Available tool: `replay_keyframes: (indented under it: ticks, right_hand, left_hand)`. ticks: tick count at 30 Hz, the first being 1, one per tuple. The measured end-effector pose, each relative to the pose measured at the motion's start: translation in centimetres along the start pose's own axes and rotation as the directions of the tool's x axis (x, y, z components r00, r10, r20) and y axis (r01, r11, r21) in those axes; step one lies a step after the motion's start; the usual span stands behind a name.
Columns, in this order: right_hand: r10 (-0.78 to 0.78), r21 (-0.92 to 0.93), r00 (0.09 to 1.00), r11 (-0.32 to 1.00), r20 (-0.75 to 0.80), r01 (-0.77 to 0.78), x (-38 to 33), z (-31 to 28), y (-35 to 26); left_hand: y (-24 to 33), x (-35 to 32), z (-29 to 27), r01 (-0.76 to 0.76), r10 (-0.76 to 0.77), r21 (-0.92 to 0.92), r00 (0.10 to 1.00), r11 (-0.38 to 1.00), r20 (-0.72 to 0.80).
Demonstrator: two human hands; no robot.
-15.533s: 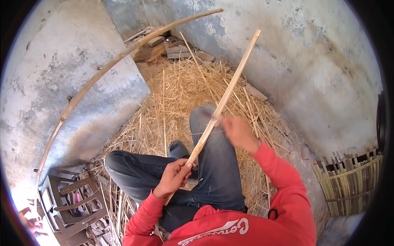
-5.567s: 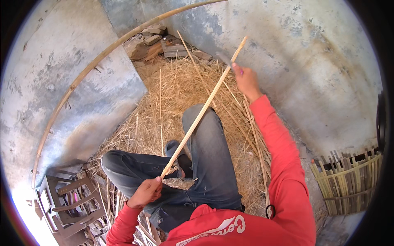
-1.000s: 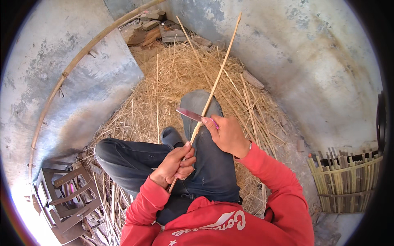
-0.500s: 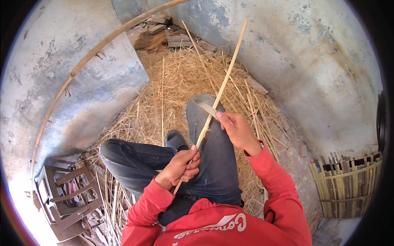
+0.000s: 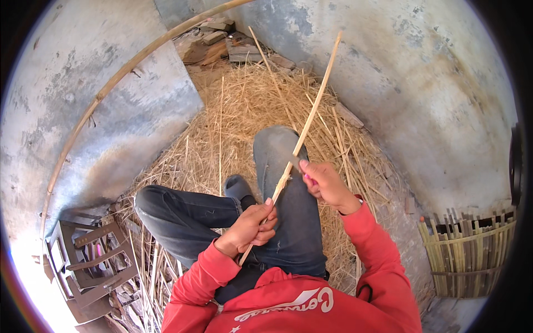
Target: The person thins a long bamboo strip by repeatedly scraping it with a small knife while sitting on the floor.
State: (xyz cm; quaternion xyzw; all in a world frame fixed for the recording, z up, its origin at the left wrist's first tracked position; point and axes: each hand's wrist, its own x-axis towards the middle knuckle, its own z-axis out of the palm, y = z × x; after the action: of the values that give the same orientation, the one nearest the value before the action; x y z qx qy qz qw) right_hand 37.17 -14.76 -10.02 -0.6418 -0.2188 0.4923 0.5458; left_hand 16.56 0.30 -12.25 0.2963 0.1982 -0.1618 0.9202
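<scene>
I sit on straw in blue jeans and a red top. My left hand (image 5: 249, 228) grips the lower part of a long thin bamboo strip (image 5: 312, 114) that rises up and away over my right knee. My right hand (image 5: 326, 185) holds a small knife with a pink handle (image 5: 307, 178); its blade lies against the strip just above my left hand. The blade is mostly hidden by the strip and my fingers.
A pile of straw and bamboo shavings (image 5: 239, 111) covers the ground ahead. A long curved bamboo pole (image 5: 111, 91) leans on the grey wall at left. Wood scraps (image 5: 222, 44) lie at the far corner. A half-woven bamboo basket (image 5: 469, 252) stands right, a dark plastic chair (image 5: 91, 263) lower left.
My right hand with the knife has slid a little up and out along the strip. The strip's far end has swung slightly to the right.
</scene>
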Motion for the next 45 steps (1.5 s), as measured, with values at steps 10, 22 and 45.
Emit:
replay_keyframes:
  ticks: [10,22,45]
  right_hand:
    - [-0.528,-0.540,0.824,0.764,-0.207,0.354,-0.1,2.9,-0.7]
    - [-0.494,-0.497,0.868,0.767,-0.055,0.405,-1.7,4.5,0.9]
    - [-0.715,-0.781,0.393,0.624,-0.578,-0.013,7.2,-17.9,-1.8]
  left_hand:
    - [-0.8,0.3,0.8,-0.084,0.166,0.374,0.967,0.924,-0.192]
    - [-1.2,0.9,0.3,-0.112,0.215,0.408,0.952,0.906,-0.218]
    - [0.9,-13.2,-8.1,0.151,0.689,0.977,0.725,-0.150,-0.006]
